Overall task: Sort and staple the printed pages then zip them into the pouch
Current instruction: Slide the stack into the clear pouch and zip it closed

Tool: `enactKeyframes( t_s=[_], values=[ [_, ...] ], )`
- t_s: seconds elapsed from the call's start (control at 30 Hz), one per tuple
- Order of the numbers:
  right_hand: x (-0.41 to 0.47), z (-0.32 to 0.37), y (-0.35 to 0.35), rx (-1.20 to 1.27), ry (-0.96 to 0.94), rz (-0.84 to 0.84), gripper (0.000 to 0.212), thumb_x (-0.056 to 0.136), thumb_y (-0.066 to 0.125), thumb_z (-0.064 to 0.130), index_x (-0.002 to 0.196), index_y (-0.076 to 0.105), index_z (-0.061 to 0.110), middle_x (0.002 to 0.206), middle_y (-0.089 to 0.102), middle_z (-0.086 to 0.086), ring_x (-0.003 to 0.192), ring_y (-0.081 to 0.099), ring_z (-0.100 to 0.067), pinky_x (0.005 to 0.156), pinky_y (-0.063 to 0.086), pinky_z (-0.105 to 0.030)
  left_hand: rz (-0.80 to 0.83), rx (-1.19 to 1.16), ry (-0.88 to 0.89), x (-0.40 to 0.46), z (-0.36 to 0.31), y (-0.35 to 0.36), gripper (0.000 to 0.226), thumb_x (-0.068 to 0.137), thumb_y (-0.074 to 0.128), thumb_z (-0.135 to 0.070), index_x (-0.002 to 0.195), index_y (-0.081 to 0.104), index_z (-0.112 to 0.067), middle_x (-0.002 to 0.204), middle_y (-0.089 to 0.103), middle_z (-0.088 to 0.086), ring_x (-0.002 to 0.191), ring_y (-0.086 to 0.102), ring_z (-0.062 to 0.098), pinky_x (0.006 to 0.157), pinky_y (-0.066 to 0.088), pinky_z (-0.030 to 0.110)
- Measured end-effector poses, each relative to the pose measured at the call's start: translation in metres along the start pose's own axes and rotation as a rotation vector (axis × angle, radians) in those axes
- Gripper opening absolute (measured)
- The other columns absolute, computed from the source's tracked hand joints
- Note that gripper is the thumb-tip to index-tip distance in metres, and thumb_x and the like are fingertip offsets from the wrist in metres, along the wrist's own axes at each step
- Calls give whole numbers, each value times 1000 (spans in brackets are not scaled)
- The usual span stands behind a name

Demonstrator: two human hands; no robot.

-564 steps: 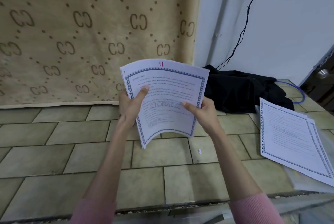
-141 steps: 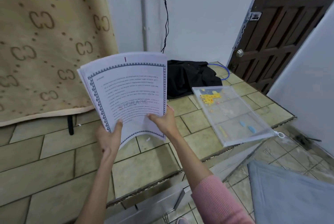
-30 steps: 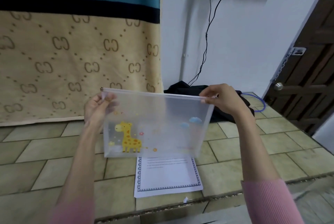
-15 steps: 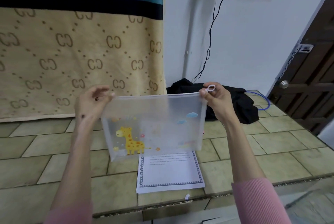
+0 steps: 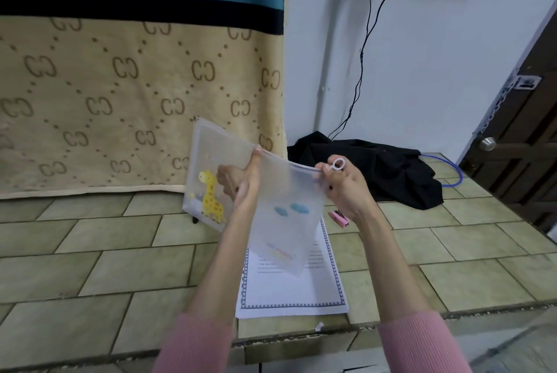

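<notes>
I hold a frosted clear zip pouch (image 5: pixel 283 216) with a yellow giraffe print up in front of me, above the tiled counter. My left hand (image 5: pixel 241 185) grips its top edge near the middle, fingers seen through the plastic. My right hand (image 5: pixel 346 185) pinches the pouch's right top corner at the zipper, where the white ring pull (image 5: pixel 338 164) sticks up. The printed pages (image 5: pixel 292 288), with a patterned border, lie flat on the counter below the pouch, near the front edge. A pink stapler (image 5: pixel 339 218) lies just behind my right wrist.
A black cloth bundle (image 5: pixel 376 167) lies at the back right with a blue cable (image 5: pixel 452 170) beside it. A patterned beige blanket (image 5: pixel 120 101) hangs behind the counter. A dark wooden door (image 5: pixel 518 137) stands at the right. The counter's front edge (image 5: pixel 301 339) runs below the pages.
My left hand has slid from the pouch's left corner to the middle of its top edge, and the pouch has swung so its left end points away from me.
</notes>
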State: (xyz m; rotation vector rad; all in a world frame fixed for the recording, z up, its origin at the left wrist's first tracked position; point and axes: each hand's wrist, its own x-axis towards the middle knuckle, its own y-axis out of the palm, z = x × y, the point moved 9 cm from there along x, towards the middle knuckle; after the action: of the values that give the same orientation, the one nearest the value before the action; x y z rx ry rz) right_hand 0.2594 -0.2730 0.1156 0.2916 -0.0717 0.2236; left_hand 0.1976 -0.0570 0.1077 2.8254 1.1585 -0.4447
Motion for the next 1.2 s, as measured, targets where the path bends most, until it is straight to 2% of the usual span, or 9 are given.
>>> enactKeyframes(
  t_s=[0.17, 0.27, 0.4, 0.6, 0.7, 0.8, 0.9, 1.03, 1.2],
  values=[
    [-3, -3, 19, -52, 89, 142, 16, 96, 47, 5, 89, 53, 18, 80, 67, 5, 75, 61, -13, 76, 44, -32, 64, -77, -25, 3, 0, 9, 52, 79, 65, -49, 100, 60, -2, 110, 62, 16, 105, 57, 34, 93, 49, 50],
    [-1, 4, 13, -127, 124, 101, 15, 91, 52, 5, 90, 60, 18, 82, 70, 3, 82, 62, -20, 72, 48, -33, 47, -6, 74, 9, -12, 3, 35, 86, 58, -28, 57, 52, -9, 71, 59, 8, 79, 63, 32, 71, 58, 42],
    [2, 24, 8, -578, 114, 21, 30, 92, 52, 37, 87, 73, 15, 83, 68, 3, 80, 61, -15, 71, 49, -28, 212, -48, -37, 22, -6, 24, 23, 93, 48, -14, 71, 50, -6, 73, 57, 11, 56, 58, 13, 42, 47, 22],
    [20, 31, 31, -1207, 247, 201, 36, 83, 59, 40, 84, 69, 5, 70, 54, 1, 62, 48, -16, 61, 44, -26, 333, -3, -66, 8, -2, 40, 19, 97, 41, -6, 81, 51, -3, 118, 59, 18, 98, 65, 19, 83, 49, 20],
    [22, 21, 42, -1388, 350, 302, 36, 86, 57, 46, 77, 66, 12, 75, 62, -1, 62, 54, -15, 54, 42, -25, 335, 148, 13, 21, -7, 47, 34, 93, 48, -15, 60, 43, -9, 60, 62, 5, 40, 53, 2, 55, 44, 13],
    [13, -2, 51, -1273, 519, 481, 19, 88, 53, 16, 99, 69, 17, 98, 73, -4, 74, 61, -15, 52, 42, -21, 195, 302, 146, 51, -10, 34, 26, 64, 60, -32, 56, 52, -8, 29, 50, -3, 36, 57, 9, 76, 59, 37],
    [0, -26, 62, -883, 625, 605, 28, 85, 47, -2, 108, 63, 5, 115, 67, -18, 91, 63, -29, 60, 48, -24, 5, 416, 327, 13, -40, 1, 28, 64, 54, -25, 65, 60, 3, 60, 65, 15, 64, 63, 32, 69, 55, 35],
    [-28, -77, 88, -629, 689, 688, 27, 89, 40, -9, 113, 48, 0, 101, 69, -18, 69, 71, -24, 42, 45, -19, -131, 627, 523, -28, -47, -15, 27, 86, 46, -13, 98, 59, 6, 106, 60, 30, 101, 55, 46, 74, 42, 40],
    [-63, -154, 95, -594, 778, 608, 34, 88, 27, -14, 83, 53, 7, 59, 70, -8, 45, 64, -16, 42, 50, -20, -87, 900, 534, -5, 32, -9, 31, 92, 41, -17, 109, 59, 2, 111, 55, 27, 107, 52, 42, 82, 45, 46]
  ],
)
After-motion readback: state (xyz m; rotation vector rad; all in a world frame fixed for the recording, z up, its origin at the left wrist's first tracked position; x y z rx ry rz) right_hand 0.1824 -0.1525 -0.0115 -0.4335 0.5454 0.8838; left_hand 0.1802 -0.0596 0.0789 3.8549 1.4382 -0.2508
